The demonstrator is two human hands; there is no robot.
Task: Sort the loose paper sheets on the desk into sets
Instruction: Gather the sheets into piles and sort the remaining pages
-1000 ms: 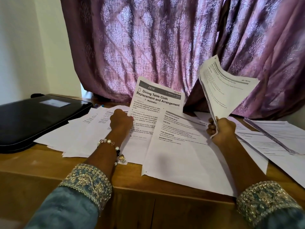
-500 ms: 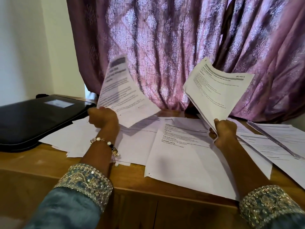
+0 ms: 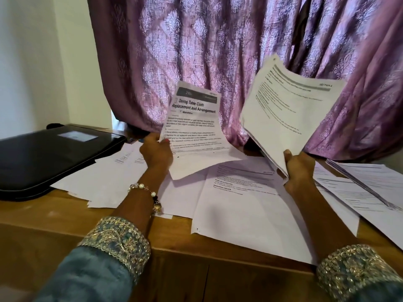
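My left hand (image 3: pixel 156 151) pinches the left edge of a printed sheet headed "Dining Table Cloth Replacement and Arrangement" (image 3: pixel 194 125), held upright above the desk. A bundle of printed sheets (image 3: pixel 287 110) fans up and to the right from my right hand (image 3: pixel 297 168), which grips its lower corner. Several loose white sheets (image 3: pixel 239 205) lie spread and overlapping across the wooden desk (image 3: pixel 39 216) beneath both hands. More sheets (image 3: pixel 366 188) lie at the right.
A black flat case (image 3: pixel 43 158) lies on the desk's left part, partly over some sheets. A purple patterned curtain (image 3: pixel 218 51) hangs right behind the desk. A white wall is at the left. The desk's front edge runs below my wrists.
My left hand lifted the headed sheet off the desk and has carried it rightward, toward the bundle. The bundle in my right hand has tilted a little.
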